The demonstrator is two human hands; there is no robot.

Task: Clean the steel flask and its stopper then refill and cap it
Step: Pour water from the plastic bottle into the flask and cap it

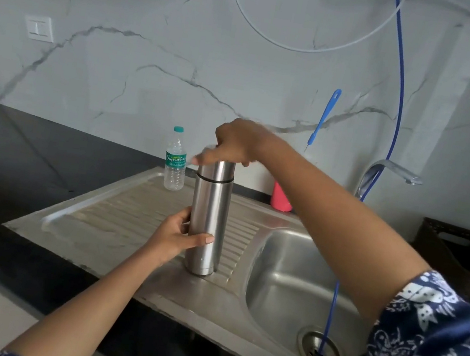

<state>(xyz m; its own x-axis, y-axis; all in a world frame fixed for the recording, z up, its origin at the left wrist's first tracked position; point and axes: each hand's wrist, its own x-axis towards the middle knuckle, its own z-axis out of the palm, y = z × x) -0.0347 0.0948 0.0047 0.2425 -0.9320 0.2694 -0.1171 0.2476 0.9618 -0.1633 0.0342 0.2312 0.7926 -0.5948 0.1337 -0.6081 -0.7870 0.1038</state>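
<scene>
A steel flask (210, 205) stands upright on the drainboard (114, 220), just beside the basin's (290, 268) left rim. The left hand (177, 238) grips its lower body. The right hand (237, 144) sits blurred over its cap (218, 170), grip unclear. Ribbed drainboard stretches leftward; a water bottle (175, 164) stands behind.

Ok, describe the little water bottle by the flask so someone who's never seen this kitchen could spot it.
Find the steel sink set into the black counter. At the back of its ribbed drainboard, just left of the upright steel flask, stands a small clear plastic bottle. Unlike the flask and the pink object further right, it is see-through, with a teal cap.
</scene>
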